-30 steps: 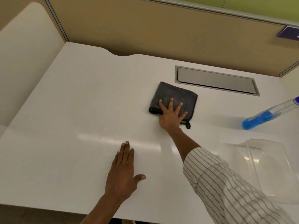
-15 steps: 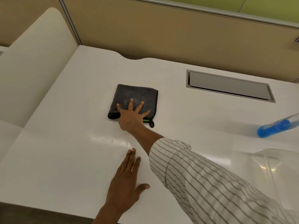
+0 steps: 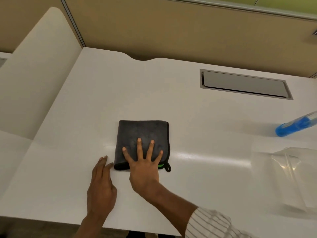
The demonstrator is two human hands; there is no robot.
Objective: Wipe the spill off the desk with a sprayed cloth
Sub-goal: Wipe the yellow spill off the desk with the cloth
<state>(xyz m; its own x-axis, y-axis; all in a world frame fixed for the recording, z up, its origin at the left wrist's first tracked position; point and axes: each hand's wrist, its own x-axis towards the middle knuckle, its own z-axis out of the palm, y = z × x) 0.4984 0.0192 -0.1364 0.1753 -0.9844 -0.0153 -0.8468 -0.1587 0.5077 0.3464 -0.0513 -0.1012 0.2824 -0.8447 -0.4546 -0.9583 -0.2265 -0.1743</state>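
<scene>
A folded dark grey cloth (image 3: 142, 131) with a green tag and a black loop lies on the white desk (image 3: 85, 109), near its middle. My right hand (image 3: 144, 170) presses flat on the near half of the cloth, fingers spread. My left hand (image 3: 101, 188) rests flat on the desk just left of it, fingertips close to the cloth's near left corner, holding nothing. I cannot make out a spill on the desk; only a glossy streak of light shows to the right of the cloth.
A spray bottle (image 3: 295, 126) with blue liquid lies at the right edge. A clear plastic container (image 3: 291, 177) sits near the front right. A grey cable hatch (image 3: 243, 84) is set into the desk at the back. Tan partitions (image 3: 171, 31) wall the back; a cream divider (image 3: 39, 66) stands left.
My right hand has slid the cloth leftward from beside the hatch, then toward the near edge. The cloth now lies right beside my left hand's fingertips.
</scene>
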